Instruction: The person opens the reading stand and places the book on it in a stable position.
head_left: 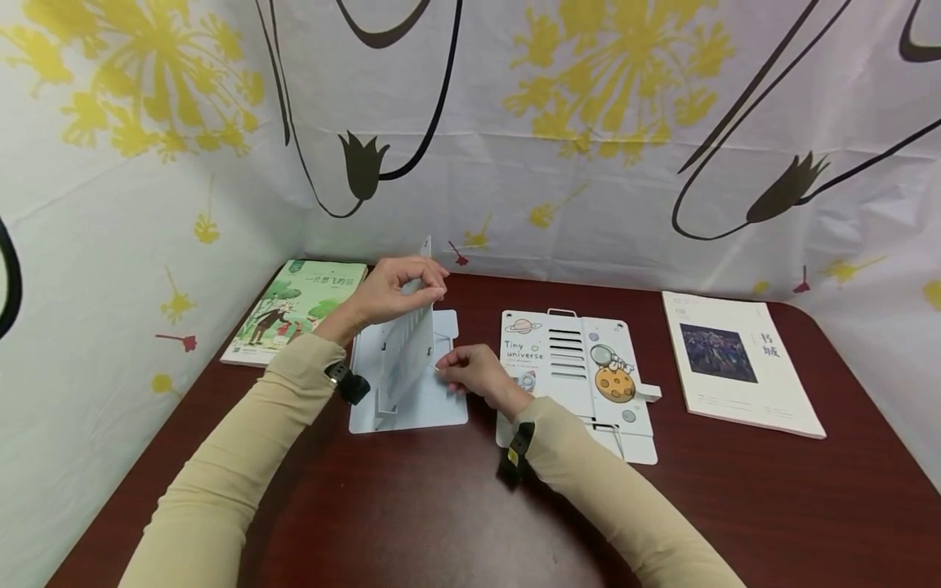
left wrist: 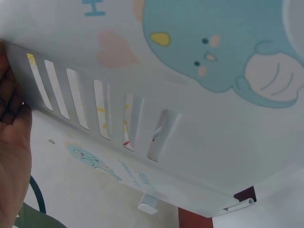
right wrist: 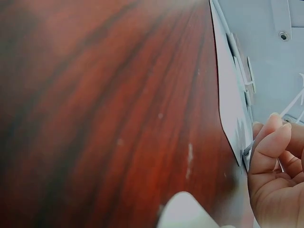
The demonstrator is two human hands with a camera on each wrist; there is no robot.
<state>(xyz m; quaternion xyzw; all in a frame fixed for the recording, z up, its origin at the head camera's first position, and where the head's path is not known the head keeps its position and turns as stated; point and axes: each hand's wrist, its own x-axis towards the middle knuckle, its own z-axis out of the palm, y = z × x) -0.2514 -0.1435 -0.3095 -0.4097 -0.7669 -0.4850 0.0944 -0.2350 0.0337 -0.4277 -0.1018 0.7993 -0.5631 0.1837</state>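
A pale blue-white folding book stand (head_left: 408, 359) lies on the table with its slotted panel raised nearly upright from the base. My left hand (head_left: 403, 287) holds that panel by its upper edge, fingers and thumb bent around it. In the left wrist view, the panel (left wrist: 199, 128) shows a row of slots and a blue cartoon animal, with part of the left hand (left wrist: 14, 156) at the edge. Low behind the panel, my right hand (head_left: 478, 371) pinches a thin white wire support (right wrist: 290, 105) between thumb and fingertips.
A second book stand (head_left: 532, 327) with "Tiny universe" and an astronaut print lies flat to the right. A green illustrated book (head_left: 297, 302) is at the left, a white book (head_left: 772, 400) at the far right. Printed cloth (head_left: 470, 98) hangs behind the dark wooden table (head_left: 412, 506).
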